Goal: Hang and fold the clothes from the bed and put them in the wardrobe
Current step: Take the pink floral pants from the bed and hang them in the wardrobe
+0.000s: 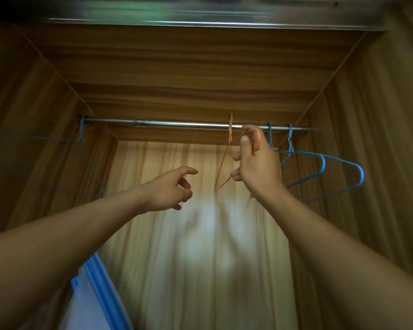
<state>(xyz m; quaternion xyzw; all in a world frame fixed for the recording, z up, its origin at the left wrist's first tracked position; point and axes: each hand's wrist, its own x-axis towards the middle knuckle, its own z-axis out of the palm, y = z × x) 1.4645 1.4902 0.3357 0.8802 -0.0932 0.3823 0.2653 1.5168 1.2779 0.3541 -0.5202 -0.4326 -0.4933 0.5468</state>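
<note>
I look up into a wooden wardrobe with a metal rail (177,123) across it. An orange wire hanger (222,160) has its hook at the rail, and my right hand (255,163) grips that hanger just below the rail. Reaching toward the hanger from the left, my left hand (169,189) holds nothing and its fingers are loosely spread. Two blue wire hangers (324,163) hang on the rail right of my right hand. No garment is clearly visible; a blurred pale patch shows below the hanger.
Another blue hanger (81,132) hangs at the rail's far left end. The wardrobe's side walls (34,139) close in on both sides. A blue-edged pale object (98,282) stands at the lower left. The rail between the left hanger and the orange one is bare.
</note>
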